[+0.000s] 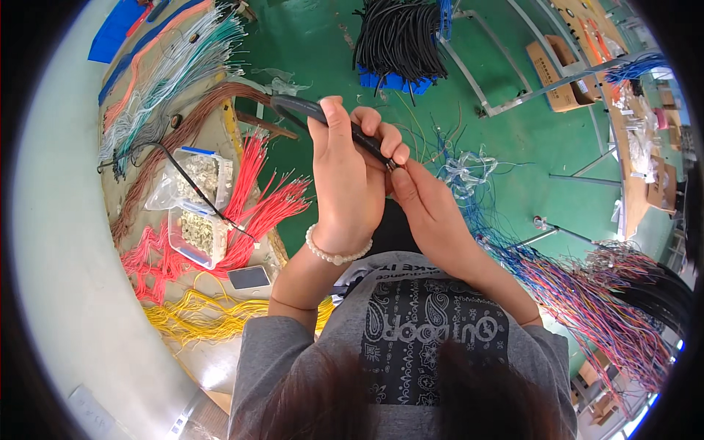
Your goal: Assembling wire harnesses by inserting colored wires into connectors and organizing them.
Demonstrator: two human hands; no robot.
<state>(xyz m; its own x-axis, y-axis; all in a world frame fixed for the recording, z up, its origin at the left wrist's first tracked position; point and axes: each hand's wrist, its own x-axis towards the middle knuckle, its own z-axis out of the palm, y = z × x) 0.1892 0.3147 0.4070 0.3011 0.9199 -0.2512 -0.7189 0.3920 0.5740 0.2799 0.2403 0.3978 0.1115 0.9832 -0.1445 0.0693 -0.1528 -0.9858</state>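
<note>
- Black sheathed cable [368, 141], raised before the chest, clamped in the left hand [343, 180].
- Right hand [434, 213], thumb and forefinger pinched on the cable's end.
- Red wires [282, 205] on the left-side workbench [198, 359], beside a clear bin [192, 254] of off-white connectors [198, 229].
- Yellow wires [198, 315], nearer the body.

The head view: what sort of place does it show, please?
Probably a workshop for preparing cables. Red wires and yellow wires lie in bundles at the left, a thick bunch of black cables is ahead, and the left hand holds a black cable, with the right hand at its end.
</note>
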